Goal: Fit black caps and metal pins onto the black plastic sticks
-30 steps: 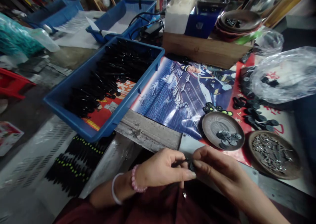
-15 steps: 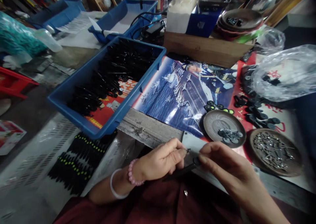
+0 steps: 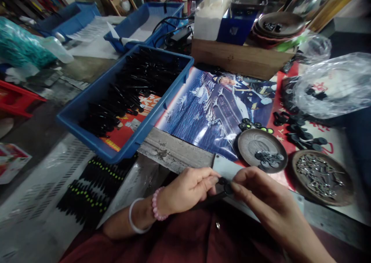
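Observation:
My left hand (image 3: 185, 191) and my right hand (image 3: 257, 195) meet at the table's front edge, both pinched on a small black part (image 3: 224, 185) held between their fingertips. A thin dark stem runs down from the part under my left fingers. A brown dish (image 3: 249, 139) with several black round pieces lies just beyond my right hand. Next to it on the right, a second brown dish (image 3: 344, 187) holds a heap of small metal pins. A blue tray (image 3: 87, 108) full of black stick-like parts stands to the left.
A printed poster (image 3: 208, 112) covers the table's middle. Loose black parts (image 3: 301, 133) and a clear plastic bag (image 3: 333, 85) lie at the right. A wooden box (image 3: 240, 56) and more blue trays (image 3: 150, 16) stand at the back. Black green-tipped pieces (image 3: 87, 185) lie in plastic at the lower left.
My hands drew slightly apart half a second ago with the black stem showing between them; now the fingertips are together again on the small black part.

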A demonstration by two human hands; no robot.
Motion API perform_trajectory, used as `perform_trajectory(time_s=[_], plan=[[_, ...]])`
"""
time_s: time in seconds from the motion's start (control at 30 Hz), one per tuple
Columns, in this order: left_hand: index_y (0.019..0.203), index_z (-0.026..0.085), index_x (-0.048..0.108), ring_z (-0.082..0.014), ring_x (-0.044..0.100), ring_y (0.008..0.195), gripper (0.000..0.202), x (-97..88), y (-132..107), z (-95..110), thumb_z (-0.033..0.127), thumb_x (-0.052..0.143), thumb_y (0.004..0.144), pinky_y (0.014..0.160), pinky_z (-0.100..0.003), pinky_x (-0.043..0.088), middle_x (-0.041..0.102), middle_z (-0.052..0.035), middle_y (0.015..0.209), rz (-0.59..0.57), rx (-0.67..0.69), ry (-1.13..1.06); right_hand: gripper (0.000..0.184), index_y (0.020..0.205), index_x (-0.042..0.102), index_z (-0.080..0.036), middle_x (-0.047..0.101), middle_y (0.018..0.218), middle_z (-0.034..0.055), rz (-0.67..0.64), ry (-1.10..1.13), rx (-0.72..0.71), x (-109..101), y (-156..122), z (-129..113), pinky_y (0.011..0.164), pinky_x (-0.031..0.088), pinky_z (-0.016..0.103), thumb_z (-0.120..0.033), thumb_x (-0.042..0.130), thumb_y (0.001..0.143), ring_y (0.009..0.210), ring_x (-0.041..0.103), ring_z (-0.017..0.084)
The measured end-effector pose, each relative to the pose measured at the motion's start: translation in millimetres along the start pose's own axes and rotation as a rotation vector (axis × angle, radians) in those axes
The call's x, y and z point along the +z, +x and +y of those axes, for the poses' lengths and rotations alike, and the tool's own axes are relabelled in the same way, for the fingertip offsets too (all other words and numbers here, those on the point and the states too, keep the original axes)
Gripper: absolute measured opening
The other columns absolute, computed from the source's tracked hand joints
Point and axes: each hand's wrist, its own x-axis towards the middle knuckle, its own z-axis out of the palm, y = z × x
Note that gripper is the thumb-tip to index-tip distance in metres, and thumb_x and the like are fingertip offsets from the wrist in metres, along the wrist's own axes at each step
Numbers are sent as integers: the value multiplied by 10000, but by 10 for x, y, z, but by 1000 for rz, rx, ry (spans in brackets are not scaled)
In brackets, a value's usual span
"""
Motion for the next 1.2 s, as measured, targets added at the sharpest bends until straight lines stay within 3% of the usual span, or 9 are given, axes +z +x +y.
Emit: perform_trajectory(time_s=[0.13, 0.2, 0.3, 0.5, 0.77, 1.03, 1.2], plan=[[1256, 164, 605, -119, 584, 651, 340, 3, 14, -36, 345, 557, 972, 621, -229, 492, 641, -12, 805, -38, -34, -175, 128, 842, 624, -227, 603, 725, -18, 15, 13, -11, -2, 27, 8, 571, 463, 206, -286, 672, 945, 653, 558, 138], [1269, 179, 571, -135, 640, 691, 356, 9, 19, -53, 340, 599, 953, 662, -249, 530, 659, -21, 851, -62, -52, -244, 142, 826, 622, -222, 606, 721, -13, 23, 8, -1, -3, 31, -9, 567, 466, 210, -292, 671, 939, 648, 556, 142], [1122, 166, 588, -129, 677, 651, 287, 18, 25, -58, 389, 626, 946, 649, -243, 532, 703, -46, 845, -76, -73, -290, 154, 819, 616, -221, 612, 717, -9, 21, 7, 16, 0, 32, -44, 563, 468, 208, -297, 648, 949, 645, 556, 145], [904, 152, 587, -119, 666, 562, 382, 54, 61, -8, 509, 714, 847, 548, -215, 507, 713, -61, 760, -134, -167, -387, 139, 826, 599, -232, 605, 720, -15, 32, -80, -50, 1, 10, -42, 579, 470, 208, -262, 630, 958, 648, 563, 143], [840, 153, 606, -101, 641, 545, 157, 166, 91, -1, 298, 666, 855, 529, -189, 483, 656, -4, 664, -41, -204, -230, 72, 978, 597, -255, 675, 818, 6, 19, -312, -173, 42, -122, -14, 609, 500, 227, -209, 547, 1002, 674, 649, 157], [905, 167, 567, -48, 535, 432, 327, 178, 109, -118, 452, 722, 857, 427, -139, 417, 648, 19, 655, -248, -179, -548, 94, 1034, 701, -268, 730, 931, 22, -99, 219, 102, 9, -101, 9, 728, 571, 228, -312, 669, 958, 825, 708, 182], [954, 137, 615, -36, 541, 445, 420, 166, 123, -121, 502, 774, 822, 436, -127, 404, 694, -19, 715, -335, -193, -705, 133, 952, 714, -247, 684, 732, -5, -124, 518, 256, 94, -126, 29, 666, 551, 258, -378, 708, 932, 649, 678, 164]])
